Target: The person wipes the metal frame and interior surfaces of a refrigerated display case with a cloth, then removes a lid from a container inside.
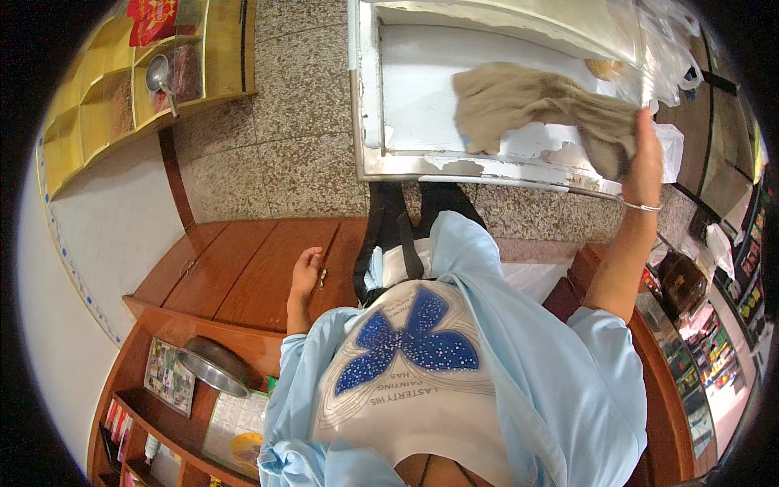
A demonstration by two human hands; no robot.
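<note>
My right hand (646,159), with a thin bracelet at the wrist, grips one end of a brown cloth (517,97). The cloth spreads, blurred and bunched, over the pale surface (420,85) inside a white case. Paint is chipped along the case's near rim (420,164). Down at my left side, my left hand (307,272) hangs with loosely bent fingers and nothing visible in it. Beside it are the wooden doors (261,268) of a brown cabinet.
Clear plastic bags (660,49) bunch at the case's right end. Yellow bins (97,103) at upper left hold a metal scoop (159,76) and a red package (152,21). A metal pan (213,371) rests on the cabinet. Speckled tiles (304,115) form the floor.
</note>
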